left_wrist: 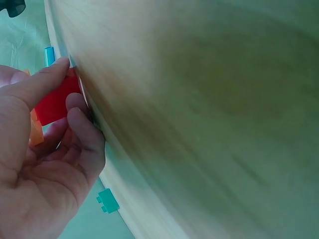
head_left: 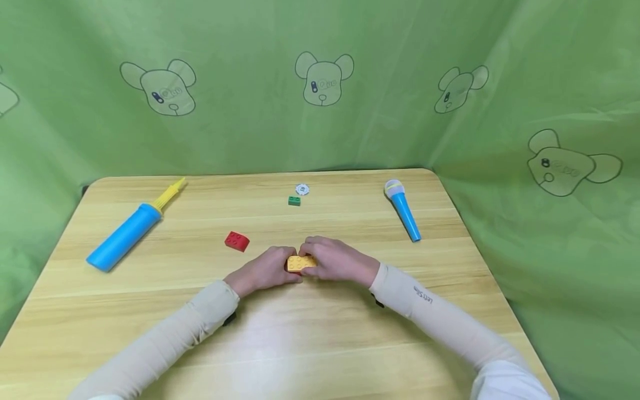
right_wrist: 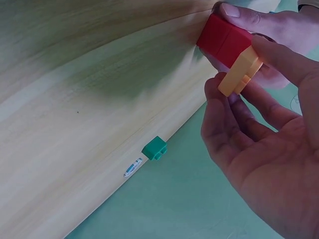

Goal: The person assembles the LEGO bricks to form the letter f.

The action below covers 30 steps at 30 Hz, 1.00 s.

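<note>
At mid-table my hands meet around a small block stack. My left hand point(head_left: 270, 269) grips its red brick point(right_wrist: 224, 40) between thumb and fingers; a seam line runs across the red side. A yellow-orange brick point(head_left: 299, 263), studs up, sits on the red one. My right hand point(head_left: 332, 259) pinches this yellow brick between thumb and fingertips, as the right wrist view shows. From the head, the fingers hide most of the red part. A separate red brick with a curved end point(head_left: 237, 241) lies to the left of my left hand.
Beyond the hands lie a small green brick point(head_left: 294, 201) and a round white chip point(head_left: 302, 189). A blue pump with a yellow nozzle point(head_left: 125, 236) is at the left, and a blue toy microphone point(head_left: 406, 214) at the right. A green curtain point(head_left: 250, 128) borders the table.
</note>
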Each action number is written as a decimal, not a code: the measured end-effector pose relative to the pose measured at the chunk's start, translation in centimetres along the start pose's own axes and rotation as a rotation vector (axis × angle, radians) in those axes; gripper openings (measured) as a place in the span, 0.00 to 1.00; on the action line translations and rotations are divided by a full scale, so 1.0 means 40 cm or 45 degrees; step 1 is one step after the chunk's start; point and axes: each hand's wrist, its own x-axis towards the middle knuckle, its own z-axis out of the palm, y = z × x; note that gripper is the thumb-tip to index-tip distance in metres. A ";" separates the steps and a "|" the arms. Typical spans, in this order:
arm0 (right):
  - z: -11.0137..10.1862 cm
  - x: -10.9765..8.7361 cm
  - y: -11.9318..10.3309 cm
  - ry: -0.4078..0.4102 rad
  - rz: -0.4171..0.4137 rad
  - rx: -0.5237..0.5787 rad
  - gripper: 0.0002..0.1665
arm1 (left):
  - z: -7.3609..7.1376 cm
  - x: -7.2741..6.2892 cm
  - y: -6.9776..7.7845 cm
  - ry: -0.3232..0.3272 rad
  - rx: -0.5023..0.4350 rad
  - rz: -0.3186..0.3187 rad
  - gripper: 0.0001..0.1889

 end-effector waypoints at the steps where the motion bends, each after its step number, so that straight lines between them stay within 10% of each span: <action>1: -0.001 0.000 0.000 0.000 0.002 -0.003 0.14 | 0.000 0.001 -0.001 0.002 0.002 0.005 0.17; 19: -0.040 0.017 -0.012 -0.139 0.115 0.088 0.21 | -0.005 -0.048 0.003 0.162 0.063 0.133 0.19; 30: -0.117 0.229 0.157 0.000 0.132 -0.166 0.29 | 0.000 -0.049 0.012 0.170 0.150 0.119 0.18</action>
